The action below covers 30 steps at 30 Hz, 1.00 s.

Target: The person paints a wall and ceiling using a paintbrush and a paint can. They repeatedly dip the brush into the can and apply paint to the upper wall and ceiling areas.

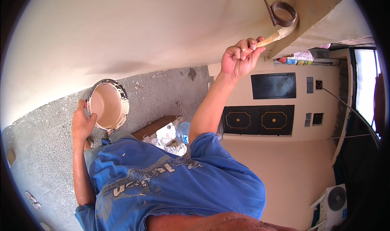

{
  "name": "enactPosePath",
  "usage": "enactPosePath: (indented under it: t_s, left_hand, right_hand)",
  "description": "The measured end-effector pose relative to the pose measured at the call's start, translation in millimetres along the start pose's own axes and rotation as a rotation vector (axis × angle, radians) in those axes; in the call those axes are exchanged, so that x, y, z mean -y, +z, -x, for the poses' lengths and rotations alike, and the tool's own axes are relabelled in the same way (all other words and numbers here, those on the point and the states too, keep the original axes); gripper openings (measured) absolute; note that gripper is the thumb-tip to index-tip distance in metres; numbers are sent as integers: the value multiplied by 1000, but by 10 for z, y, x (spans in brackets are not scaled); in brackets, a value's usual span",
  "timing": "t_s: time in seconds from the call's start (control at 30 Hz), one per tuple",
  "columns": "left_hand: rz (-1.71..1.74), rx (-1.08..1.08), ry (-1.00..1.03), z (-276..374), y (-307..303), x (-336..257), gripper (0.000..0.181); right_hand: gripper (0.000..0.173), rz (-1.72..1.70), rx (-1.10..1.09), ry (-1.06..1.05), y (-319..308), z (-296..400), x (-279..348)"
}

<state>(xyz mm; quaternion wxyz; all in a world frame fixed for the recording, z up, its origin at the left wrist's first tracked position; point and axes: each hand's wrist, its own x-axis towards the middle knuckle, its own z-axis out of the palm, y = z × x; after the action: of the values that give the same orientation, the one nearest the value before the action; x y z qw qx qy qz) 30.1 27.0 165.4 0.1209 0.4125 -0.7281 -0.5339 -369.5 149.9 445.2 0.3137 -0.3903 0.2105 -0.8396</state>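
A paint pail [108, 104] with beige paint coating its inside and a drip-smeared dark rim is in my left hand [84, 121], fingers round its side and thumb at the lip. My right hand [242, 58], raised along the wall, grips a wooden-handled paintbrush [277, 37]. Beige paint cakes the handle's upper part. The brush's bristle end is mostly hidden behind a brown metal ring [284, 13] with a bar, close to the wall. The beige wall [137, 30] rises before me, meeting a ledge-like projection [329, 33] beyond the ring.
Paint spatters mark the pebbled grey floor [48, 158]. Behind me lie plastic containers [166, 135] and a blue water bottle [182, 133] near a brown board [157, 126]. Farther off are a dark double door [259, 120], a dark window [273, 85] and an air-conditioner unit [333, 202].
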Motion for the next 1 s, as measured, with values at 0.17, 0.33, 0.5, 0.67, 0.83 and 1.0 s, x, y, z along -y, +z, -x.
enactPosePath:
  t_s: [0.17,0.33,0.5,0.67,0.83,1.0]
  left_hand:
    - [9,11,2,-18,-23,-3,32]
    - [10,64,-31,-67,-28,10,32]
    - [-1,45,3,-101,10,69,32]
    - [-34,75,-1,-159,-17,43,34]
    - [-1,115,0,-232,18,159,37]
    - [-20,111,5,-272,34,186,36]
  right_hand:
    - [32,21,-33,11,43,138,-17]
    - [42,46,-247,14,15,368,-167]
    - [46,42,-375,14,-110,544,-256]
    - [50,208,-325,4,-163,560,-256]
    - [48,136,-109,53,-229,499,-315]
    - [43,140,-154,97,-47,279,-311]
